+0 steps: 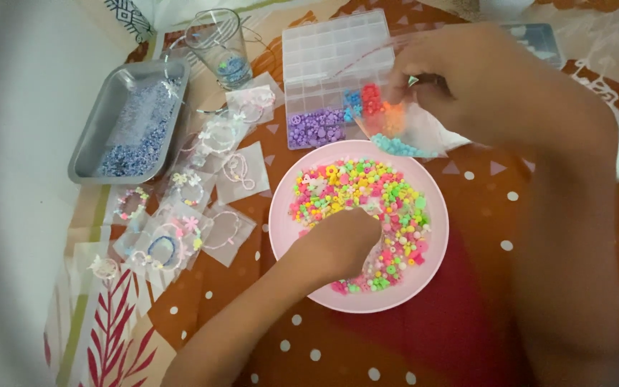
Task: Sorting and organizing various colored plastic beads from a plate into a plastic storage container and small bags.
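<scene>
A pink plate [435, 247] heaped with small multicoloured beads [367, 186] sits in the middle of an orange dotted cloth. My left hand [342, 244] rests in the plate with its fingers curled down into the beads; whether it grips any is hidden. Above the plate's far rim, my right hand [467, 79] pinches a clear plastic bag [395, 129] holding orange and turquoise beads. Behind the bag lies a clear compartment box [324, 50] with purple, blue and red beads in some cells.
At the left a grey metal tray [102, 122] holds bluish beads. A glass cup [220, 46] stands at the back. Several small clear packets with bead bracelets [195, 208] lie between tray and plate. A grey wall runs along the left edge.
</scene>
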